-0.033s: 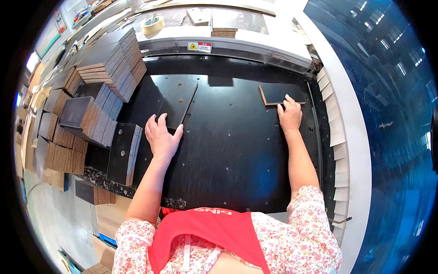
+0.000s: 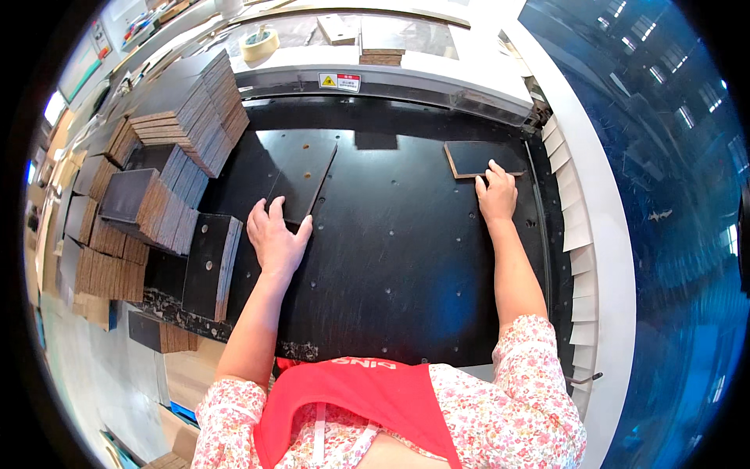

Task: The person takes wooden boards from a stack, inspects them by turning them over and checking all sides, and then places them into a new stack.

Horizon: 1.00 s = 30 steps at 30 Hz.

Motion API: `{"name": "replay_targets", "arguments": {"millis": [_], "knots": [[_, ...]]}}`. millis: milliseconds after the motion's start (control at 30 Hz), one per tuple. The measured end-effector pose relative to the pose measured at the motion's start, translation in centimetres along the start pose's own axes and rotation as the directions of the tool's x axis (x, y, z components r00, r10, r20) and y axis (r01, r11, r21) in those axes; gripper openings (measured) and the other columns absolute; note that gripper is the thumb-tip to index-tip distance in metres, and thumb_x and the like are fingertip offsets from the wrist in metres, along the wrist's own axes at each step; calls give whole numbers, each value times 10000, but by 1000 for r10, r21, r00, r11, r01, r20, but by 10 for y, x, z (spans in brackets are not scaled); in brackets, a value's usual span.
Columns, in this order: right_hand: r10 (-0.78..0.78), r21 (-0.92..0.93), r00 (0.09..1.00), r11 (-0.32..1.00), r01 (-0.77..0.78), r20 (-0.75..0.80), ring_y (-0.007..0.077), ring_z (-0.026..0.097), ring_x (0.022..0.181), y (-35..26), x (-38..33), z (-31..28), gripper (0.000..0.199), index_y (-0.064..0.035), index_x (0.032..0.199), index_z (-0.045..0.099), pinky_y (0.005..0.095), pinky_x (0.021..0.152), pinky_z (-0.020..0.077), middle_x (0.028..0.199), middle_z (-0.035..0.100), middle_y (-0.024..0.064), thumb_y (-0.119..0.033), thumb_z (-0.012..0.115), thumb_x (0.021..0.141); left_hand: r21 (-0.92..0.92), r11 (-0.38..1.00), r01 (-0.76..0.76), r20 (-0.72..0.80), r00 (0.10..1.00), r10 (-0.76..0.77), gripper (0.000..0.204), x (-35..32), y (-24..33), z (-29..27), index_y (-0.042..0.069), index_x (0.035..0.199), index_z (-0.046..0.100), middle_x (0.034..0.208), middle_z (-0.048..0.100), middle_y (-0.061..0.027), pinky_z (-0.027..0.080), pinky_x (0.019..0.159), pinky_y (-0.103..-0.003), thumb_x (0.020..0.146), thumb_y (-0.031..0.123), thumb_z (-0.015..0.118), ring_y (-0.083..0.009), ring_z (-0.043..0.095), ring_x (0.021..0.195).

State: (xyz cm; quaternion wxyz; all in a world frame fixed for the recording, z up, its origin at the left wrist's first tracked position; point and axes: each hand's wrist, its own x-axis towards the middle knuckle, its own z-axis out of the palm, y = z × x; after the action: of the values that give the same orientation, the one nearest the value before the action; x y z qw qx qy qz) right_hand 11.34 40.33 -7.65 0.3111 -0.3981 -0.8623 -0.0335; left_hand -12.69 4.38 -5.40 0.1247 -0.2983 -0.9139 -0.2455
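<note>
My left hand (image 2: 277, 241) grasps the near end of a black board (image 2: 306, 187) lying on the black tabletop (image 2: 383, 289). Its thumb is by the board's right corner, its fingers bent at the near end. Two brownish holes show in that board, and its long right edge slants away from me. Farther right, my right hand (image 2: 498, 197) grips the near side of a smaller black board (image 2: 469, 159) with brown cut edges. The fingers rest on its top face and the thumb sits at its near edge. The undersides of both boards are hidden.
Tall stacks of black-faced boards (image 2: 176, 109) crowd the left side. Near my left forearm is a short stack with holes (image 2: 205, 262). A white rail (image 2: 281, 78) crosses the far side, with a tape roll (image 2: 259, 44) beyond. White pleated flaps (image 2: 582, 273) line the right.
</note>
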Motion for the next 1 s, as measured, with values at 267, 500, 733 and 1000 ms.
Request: {"name": "replay_targets", "arguments": {"millis": [267, 500, 733, 1000], "knots": [[128, -143, 992, 982, -125, 16, 284, 591, 1146, 47, 71, 40, 259, -77, 994, 726, 444, 946, 502, 1354, 603, 31, -287, 647, 864, 26, 998, -65, -33, 997, 66, 633, 1, 1, -2, 50, 1289, 528, 1352, 463, -255, 306, 1100, -525, 784, 355, 759, -429, 411, 1277], [345, -225, 939, 913, -339, -16, 342, 536, 1240, 73, 107, 59, 418, -16, 1148, 647, 468, 1015, 457, 1412, 521, 189, -365, 613, 921, 22, 999, -36, 22, 999, 35, 654, 2, 2, 0, 61, 1301, 515, 1377, 434, -240, 278, 1112, -522, 773, 349, 772, -420, 378, 1301], [445, -365, 887, 852, -376, 125, 353, 501, 1288, 24, 110, 46, 792, -5, 1248, 623, 474, 1102, 341, 1366, 547, 223, -692, 562, 858, 16, 999, -37, 21, 999, 36, 652, 3, 2, -1, 67, 1310, 511, 1375, 434, -216, 287, 1108, -508, 778, 334, 775, -405, 386, 1296], [596, -323, 790, 783, -532, 144, 362, 413, 1362, 18, 127, 51, 653, -28, 1254, 644, 484, 1127, 283, 1413, 500, 235, -590, 535, 938, 15, 999, -42, 22, 999, 42, 658, 2, 3, -2, 59, 1303, 518, 1376, 433, -219, 294, 1104, -506, 771, 342, 781, -404, 391, 1289]]}}
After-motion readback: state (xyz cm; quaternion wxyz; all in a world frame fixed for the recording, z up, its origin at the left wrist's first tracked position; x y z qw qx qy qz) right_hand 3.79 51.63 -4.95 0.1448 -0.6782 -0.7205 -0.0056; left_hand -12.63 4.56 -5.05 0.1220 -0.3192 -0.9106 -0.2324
